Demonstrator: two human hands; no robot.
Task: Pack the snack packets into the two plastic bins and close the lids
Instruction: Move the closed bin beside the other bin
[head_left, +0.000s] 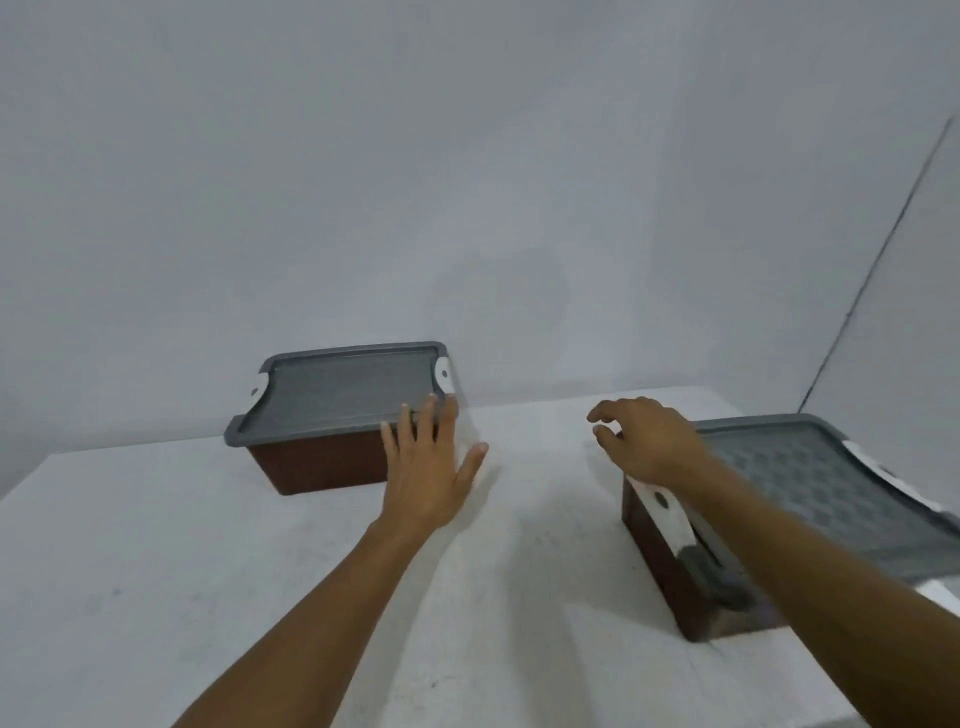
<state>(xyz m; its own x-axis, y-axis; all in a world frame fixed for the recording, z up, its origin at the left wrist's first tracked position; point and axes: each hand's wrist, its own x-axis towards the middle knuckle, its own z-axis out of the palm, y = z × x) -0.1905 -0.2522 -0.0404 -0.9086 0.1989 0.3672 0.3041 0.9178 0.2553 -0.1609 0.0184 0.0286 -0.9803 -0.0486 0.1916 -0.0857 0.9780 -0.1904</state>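
Beside the left hand (423, 465), a bin (317, 465) of smooth brown plastic carries a matt grey plastic lid (343, 387). Under the right hand (647, 441), the other lid (810, 483) shows a dimpled, checkered texture. The white table (156, 561) beneath looks matt, faintly speckled.

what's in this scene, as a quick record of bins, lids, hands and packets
table: white, holds both bins
left bin: brown, far left
left lid: grey, on its bin
right bin: brown, near right, partly behind the forearm
right lid: grey, on its bin
left hand: fingers straight and spread, at the left bin's near right corner; contact unclear
right hand: loosely curled, holds nothing, beside the right bin
packets: none in view
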